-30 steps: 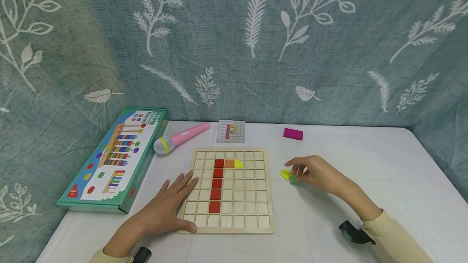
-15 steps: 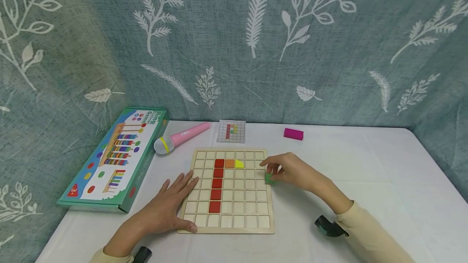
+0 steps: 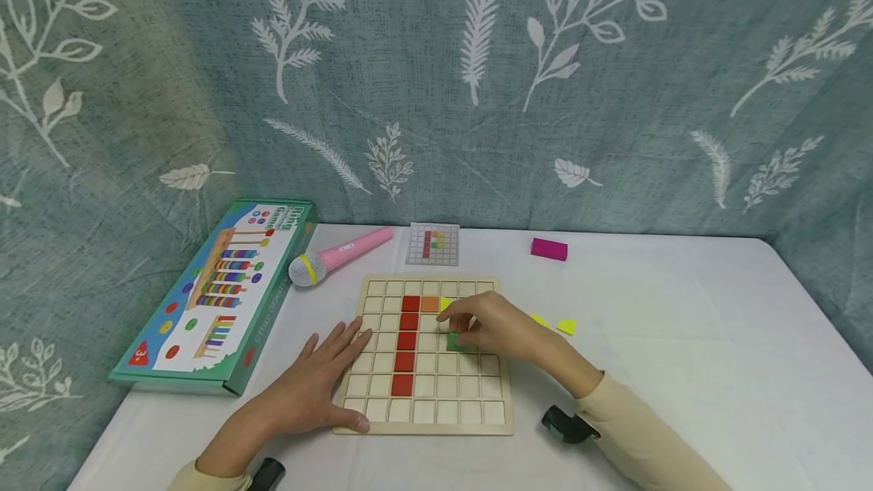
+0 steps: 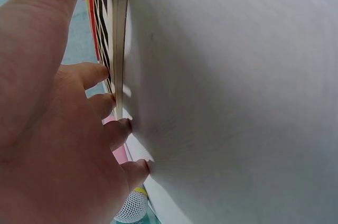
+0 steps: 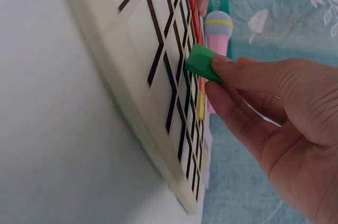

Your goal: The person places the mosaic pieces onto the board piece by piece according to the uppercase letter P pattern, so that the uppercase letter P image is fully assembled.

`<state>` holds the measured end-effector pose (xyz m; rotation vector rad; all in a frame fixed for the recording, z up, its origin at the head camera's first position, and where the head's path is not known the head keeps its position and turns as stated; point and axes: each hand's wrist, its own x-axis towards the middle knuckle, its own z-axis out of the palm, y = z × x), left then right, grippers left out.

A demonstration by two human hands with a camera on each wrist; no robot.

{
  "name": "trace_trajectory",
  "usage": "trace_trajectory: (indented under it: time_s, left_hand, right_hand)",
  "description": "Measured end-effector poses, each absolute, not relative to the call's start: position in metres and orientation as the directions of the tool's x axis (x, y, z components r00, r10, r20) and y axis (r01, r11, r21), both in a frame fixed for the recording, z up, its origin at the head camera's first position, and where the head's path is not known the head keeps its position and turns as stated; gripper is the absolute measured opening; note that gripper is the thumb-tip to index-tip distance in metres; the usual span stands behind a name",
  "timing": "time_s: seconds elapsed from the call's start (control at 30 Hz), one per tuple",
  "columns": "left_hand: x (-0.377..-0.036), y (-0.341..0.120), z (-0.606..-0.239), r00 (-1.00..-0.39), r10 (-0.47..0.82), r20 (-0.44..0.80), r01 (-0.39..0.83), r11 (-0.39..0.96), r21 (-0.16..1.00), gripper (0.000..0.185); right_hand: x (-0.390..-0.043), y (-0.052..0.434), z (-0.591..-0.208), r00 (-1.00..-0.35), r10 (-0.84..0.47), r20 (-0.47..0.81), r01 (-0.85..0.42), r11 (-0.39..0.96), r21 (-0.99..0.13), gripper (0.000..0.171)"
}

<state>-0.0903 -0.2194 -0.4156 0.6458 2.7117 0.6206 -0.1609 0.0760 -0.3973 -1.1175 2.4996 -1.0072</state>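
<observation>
A wooden grid board (image 3: 430,419) lies on the white table, with a column of red tiles (image 3: 406,339), an orange tile (image 3: 430,304) and a yellow tile (image 3: 446,302) in its cells. My right hand (image 3: 480,328) is over the board's right part and pinches a green tile (image 3: 455,341) (image 5: 202,63) just above the cells. My left hand (image 3: 320,385) rests flat on the board's left edge and front corner, fingers spread (image 4: 100,105). Two yellow tiles (image 3: 566,326) lie on the table right of the board.
A small pattern card (image 3: 433,244) lies behind the board. A pink toy microphone (image 3: 334,256) and a green game box (image 3: 218,294) are at the left. A magenta block (image 3: 549,249) sits at the back right. A patterned cloth backdrop hangs behind the table.
My right hand has carried the green tile leftward from the table beside the board to over the board's cells. The yellow tiles are left on the table. The left hand has stayed put.
</observation>
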Motion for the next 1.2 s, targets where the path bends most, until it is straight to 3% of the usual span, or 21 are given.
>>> trace_trajectory:
  time_s: [0.27,0.5,0.9,1.2]
  left_hand:
    - [-0.091,-0.220,-0.412,-0.853,0.504,-0.139,0.394,0.794,0.464,0.112]
    - [-0.090,-0.219,-0.410,-0.853,0.505,-0.128,0.399,0.791,0.463,0.113]
    - [-0.089,-0.219,-0.414,-0.860,0.497,-0.113,0.395,0.791,0.468,0.112]
    - [-0.089,-0.218,-0.413,-0.858,0.492,-0.146,0.379,0.800,0.464,0.113]
  right_hand:
    - [-0.172,0.046,-0.395,-0.675,-0.734,0.081,-0.579,0.458,-0.674,0.031]
    - [-0.172,0.031,-0.393,-0.660,-0.751,0.031,-0.610,0.510,-0.607,0.030]
    - [-0.168,0.027,-0.398,-0.687,-0.726,-0.022,-0.572,0.559,-0.600,0.028]
    - [-0.167,0.044,-0.389,-0.689,-0.724,0.008,-0.583,0.549,-0.599,0.025]
